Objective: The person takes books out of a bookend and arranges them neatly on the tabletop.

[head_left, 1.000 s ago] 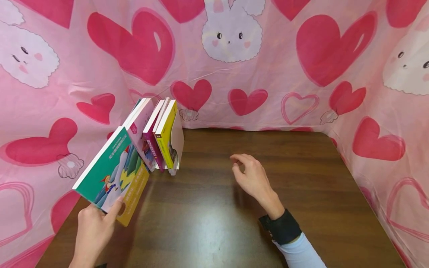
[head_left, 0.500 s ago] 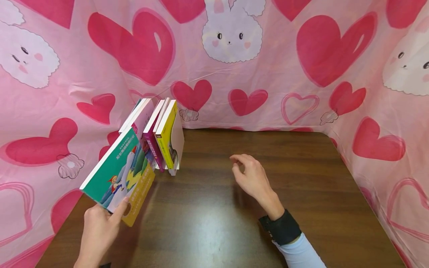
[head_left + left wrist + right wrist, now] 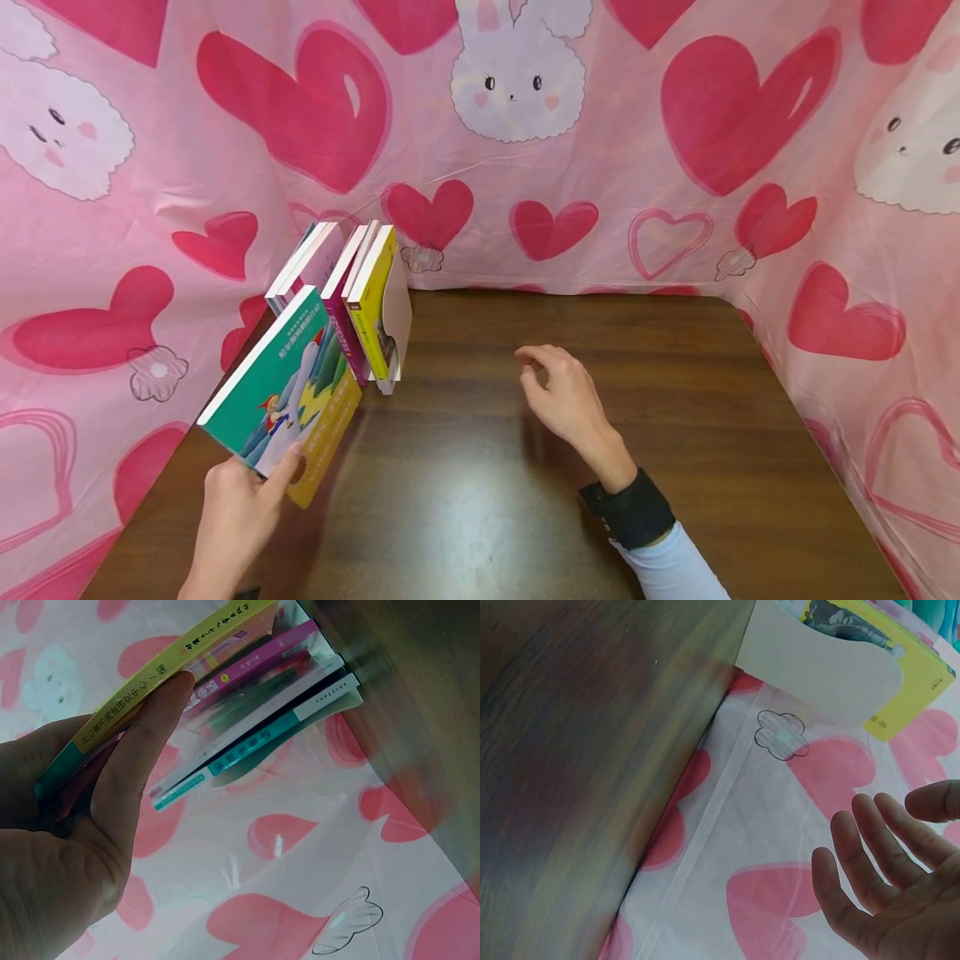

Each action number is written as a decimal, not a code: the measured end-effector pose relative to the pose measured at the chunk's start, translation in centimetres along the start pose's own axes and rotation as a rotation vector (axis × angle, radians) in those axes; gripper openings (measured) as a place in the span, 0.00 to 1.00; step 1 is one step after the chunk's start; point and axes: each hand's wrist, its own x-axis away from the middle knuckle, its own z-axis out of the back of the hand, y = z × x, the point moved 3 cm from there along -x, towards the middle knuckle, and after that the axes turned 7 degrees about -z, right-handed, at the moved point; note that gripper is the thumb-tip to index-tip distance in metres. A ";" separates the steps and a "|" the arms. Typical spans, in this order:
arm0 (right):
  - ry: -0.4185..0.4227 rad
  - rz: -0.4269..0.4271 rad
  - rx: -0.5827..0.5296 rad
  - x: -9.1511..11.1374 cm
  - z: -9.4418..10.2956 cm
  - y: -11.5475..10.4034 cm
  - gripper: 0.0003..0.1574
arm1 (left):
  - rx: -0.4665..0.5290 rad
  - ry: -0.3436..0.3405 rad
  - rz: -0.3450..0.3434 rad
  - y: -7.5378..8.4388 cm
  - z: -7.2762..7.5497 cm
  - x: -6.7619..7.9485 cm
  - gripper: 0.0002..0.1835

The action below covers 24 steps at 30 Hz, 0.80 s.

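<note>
My left hand (image 3: 243,512) grips a thin green and yellow picture book (image 3: 288,396) by its near lower edge, thumb across the cover. The book is tilted, and its far end overlaps the front of a row of upright books. In that row stand a pink book (image 3: 318,262), a purple book (image 3: 345,329) and a yellow book (image 3: 372,300), within a white book rack (image 3: 402,304). The left wrist view shows the held book's spine beside a purple spine (image 3: 259,664) and a teal spine (image 3: 255,742). Holding nothing, my right hand (image 3: 566,392) has loosely bent fingers.
A brown wooden table (image 3: 637,358) carries the rack at its far left. Pink cloth (image 3: 510,175) printed with hearts and rabbits hangs around the back and sides. A black band (image 3: 633,508) circles the right wrist.
My left hand has carried the green and yellow book to the right, so it now covers more of the purple book's front. My right hand has stayed in place.
</note>
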 end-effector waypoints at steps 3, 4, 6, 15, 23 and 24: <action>0.000 -0.004 0.001 0.1 0.1 0.0 0.16 | 0.013 -0.015 0.007 0.1 -0.3 0.0 0.23; 0.000 -0.004 0.001 0.1 0.1 0.0 0.16 | 0.018 -0.025 0.012 0.1 -0.4 0.0 0.24; 0.000 -0.003 0.002 0.1 0.1 -0.1 0.16 | 0.028 -0.038 0.011 0.1 -0.6 -0.1 0.25; -0.003 -0.009 0.000 0.1 0.2 0.0 0.17 | 0.071 -0.049 -0.026 1.1 -1.2 -0.1 0.24; 0.004 -0.001 0.002 0.1 0.3 0.0 0.17 | 0.091 -0.069 -0.044 1.8 -1.8 -0.1 0.24; 0.006 -0.001 0.002 0.1 0.4 0.0 0.17 | 0.091 -0.072 -0.052 1.9 -1.9 -0.1 0.24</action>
